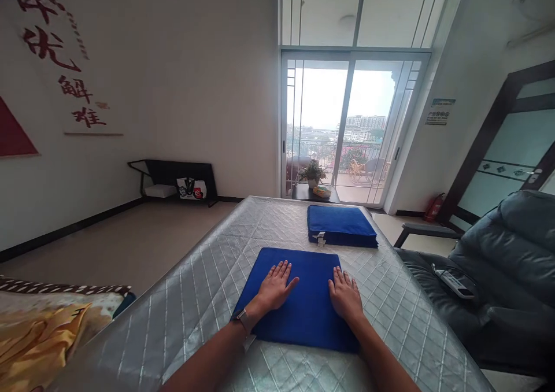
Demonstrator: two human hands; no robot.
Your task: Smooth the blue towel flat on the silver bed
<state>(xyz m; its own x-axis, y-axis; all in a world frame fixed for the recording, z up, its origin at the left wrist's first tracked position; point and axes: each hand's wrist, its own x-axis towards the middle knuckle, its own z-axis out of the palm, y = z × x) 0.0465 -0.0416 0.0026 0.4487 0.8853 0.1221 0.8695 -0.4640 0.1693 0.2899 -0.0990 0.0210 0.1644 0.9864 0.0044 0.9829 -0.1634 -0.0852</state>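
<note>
A folded blue cloth (306,311) lies flat on a silver quilted mattress (208,288) in front of me. My left hand (276,287) rests palm down on its left half, fingers stretched out, with a watch on the wrist. My right hand (346,294) lies flat on the right half, fingers also spread. Neither hand holds anything. Farther back on the mattress sits a stack of folded blue cloths (340,225) with a small white tag at its front edge.
A dark grey recliner (498,265) with a remote on its arm stands to the right. Patterned yellow bedding (43,328) lies at the lower left. A small table with a potted plant (313,175) stands before glass balcony doors. A fire extinguisher (433,207) stands by the wall.
</note>
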